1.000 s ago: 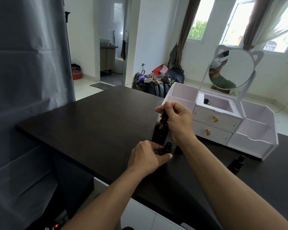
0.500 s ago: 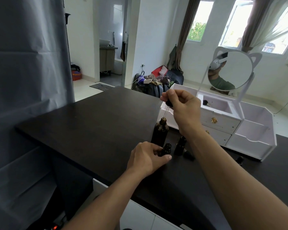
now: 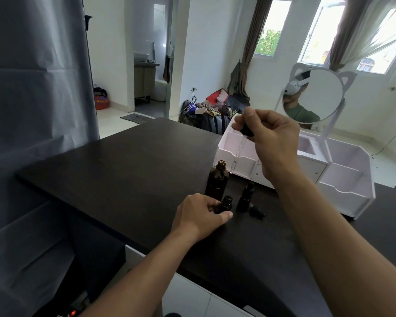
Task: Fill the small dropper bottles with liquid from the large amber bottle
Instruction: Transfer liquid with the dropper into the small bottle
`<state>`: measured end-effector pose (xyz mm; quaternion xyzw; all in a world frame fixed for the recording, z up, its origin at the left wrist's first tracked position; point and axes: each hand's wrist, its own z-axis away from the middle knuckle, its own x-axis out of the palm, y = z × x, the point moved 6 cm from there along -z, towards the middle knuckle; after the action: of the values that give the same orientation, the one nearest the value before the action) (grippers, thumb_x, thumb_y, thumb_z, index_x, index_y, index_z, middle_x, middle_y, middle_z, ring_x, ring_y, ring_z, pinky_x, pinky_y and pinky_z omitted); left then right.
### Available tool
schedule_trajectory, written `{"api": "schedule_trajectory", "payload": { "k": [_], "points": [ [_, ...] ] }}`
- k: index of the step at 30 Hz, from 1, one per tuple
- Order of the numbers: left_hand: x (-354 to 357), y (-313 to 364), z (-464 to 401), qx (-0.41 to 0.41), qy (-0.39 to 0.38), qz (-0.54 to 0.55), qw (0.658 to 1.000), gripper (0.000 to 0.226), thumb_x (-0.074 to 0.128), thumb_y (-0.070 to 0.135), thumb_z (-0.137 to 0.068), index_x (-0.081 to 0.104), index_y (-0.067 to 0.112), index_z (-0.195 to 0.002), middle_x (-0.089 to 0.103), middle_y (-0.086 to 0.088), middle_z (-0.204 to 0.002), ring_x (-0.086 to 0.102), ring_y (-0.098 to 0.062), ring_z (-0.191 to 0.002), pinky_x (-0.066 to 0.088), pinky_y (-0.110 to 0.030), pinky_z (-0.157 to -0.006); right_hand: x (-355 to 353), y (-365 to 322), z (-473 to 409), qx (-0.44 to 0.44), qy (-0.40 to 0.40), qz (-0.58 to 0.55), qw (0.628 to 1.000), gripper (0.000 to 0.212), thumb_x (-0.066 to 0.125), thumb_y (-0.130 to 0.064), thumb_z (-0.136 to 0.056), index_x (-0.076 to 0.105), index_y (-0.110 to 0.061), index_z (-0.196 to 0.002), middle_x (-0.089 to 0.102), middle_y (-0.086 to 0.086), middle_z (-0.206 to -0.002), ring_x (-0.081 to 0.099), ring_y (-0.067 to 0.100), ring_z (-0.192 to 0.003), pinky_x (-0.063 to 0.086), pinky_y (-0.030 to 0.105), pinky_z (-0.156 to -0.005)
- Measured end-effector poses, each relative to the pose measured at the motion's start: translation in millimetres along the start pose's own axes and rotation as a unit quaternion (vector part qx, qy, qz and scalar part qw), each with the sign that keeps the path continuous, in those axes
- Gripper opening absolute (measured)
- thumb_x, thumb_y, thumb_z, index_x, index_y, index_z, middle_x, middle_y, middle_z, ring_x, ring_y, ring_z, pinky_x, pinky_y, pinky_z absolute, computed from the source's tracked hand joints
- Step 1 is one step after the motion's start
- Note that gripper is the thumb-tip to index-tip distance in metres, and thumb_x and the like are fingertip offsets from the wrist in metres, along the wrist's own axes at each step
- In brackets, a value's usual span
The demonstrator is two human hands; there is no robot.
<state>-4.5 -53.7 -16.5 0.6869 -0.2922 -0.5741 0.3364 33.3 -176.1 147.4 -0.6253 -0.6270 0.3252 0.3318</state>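
Dark surface (image 3: 124,175), white organizer (image 3: 343,179) at back, bright room behind. Amber bottle (image 3: 217,179) open before organizer. Left hand (image 3: 199,216) grips small bottle (image 3: 225,203) beside it; right hand (image 3: 270,138) pinches dropper (image 3: 242,138) above.

Dark counter (image 3: 128,170). White organizer (image 3: 343,177) with drawers at counter's far right; round cat-ear mirror (image 3: 312,96) stands on it. Grey curtain (image 3: 32,88) left. Bags and clothes pile (image 3: 212,113) on floor behind counter. Windows (image 3: 316,33) at back.

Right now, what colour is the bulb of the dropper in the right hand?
Black, with a clear glass tube below; the dropper shows best in the head view.
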Motion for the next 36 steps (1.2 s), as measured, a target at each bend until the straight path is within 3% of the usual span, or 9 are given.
{"api": "schedule_trajectory", "payload": {
  "k": [6,17,26,32,36],
  "points": [
    [1.1,-0.7,-1.2,-0.004,0.001,-0.016,1.0,0.037,0.072,0.054,-0.078,0.074,0.032,-0.108,0.067,0.012,-0.088,0.062,-0.004,-0.086,0.052,-0.026,-0.08,-8.0,22.1,14.8,0.034,-0.014,0.022,0.999,0.016,0.063,-0.019,-0.094,0.072,-0.015,-0.082,0.075,0.007,-0.08,0.074,0.022,-0.08,0.059,0.032,-0.079],
    [1.9,-3.8,-1.7,-0.014,0.009,-0.022,1.0,0.038,0.072,0.054,-0.079,0.073,0.032,-0.109,0.064,0.014,-0.082,0.061,-0.002,-0.082,0.045,-0.019,-0.069,-3.8,39.8,32.6,0.051,-0.029,0.017,0.998,0.019,0.062,-0.017,-0.094,0.072,-0.02,-0.078,0.075,0.01,-0.081,0.074,0.026,-0.082,0.059,0.042,-0.085],
    [2.5,-4.2,-2.4,-0.021,0.009,-0.028,0.999,0.039,0.073,0.055,-0.078,0.073,0.032,-0.11,0.067,0.012,-0.089,0.062,-0.005,-0.086,0.044,-0.02,-0.07,0.4,41.4,35.8,0.05,-0.053,0.012,0.997,0.014,0.062,-0.01,-0.092,0.071,-0.006,-0.082,0.074,0.007,-0.081,0.073,0.011,-0.076,0.055,0.018,-0.071],
    [3.3,-3.4,-1.6,-0.022,0.001,-0.024,0.999,0.038,0.072,0.053,-0.079,0.072,0.031,-0.11,0.068,0.011,-0.094,0.062,-0.006,-0.089,0.047,-0.022,-0.074,-0.3,40.9,36.1,0.048,-0.054,0.007,0.997,0.014,0.062,-0.011,-0.092,0.071,-0.008,-0.081,0.075,0.008,-0.081,0.073,0.013,-0.077,0.054,0.019,-0.07],
    [2.9,-3.1,-0.9,-0.021,0.001,-0.023,1.0,0.037,0.073,0.053,-0.079,0.073,0.031,-0.109,0.068,0.011,-0.091,0.063,-0.005,-0.088,0.049,-0.022,-0.074,-2.0,39.3,36.5,0.053,-0.052,0.015,0.997,0.015,0.062,-0.015,-0.093,0.072,-0.007,-0.086,0.075,0.009,-0.084,0.074,0.019,-0.082,0.057,0.026,-0.077]
  ]
}}
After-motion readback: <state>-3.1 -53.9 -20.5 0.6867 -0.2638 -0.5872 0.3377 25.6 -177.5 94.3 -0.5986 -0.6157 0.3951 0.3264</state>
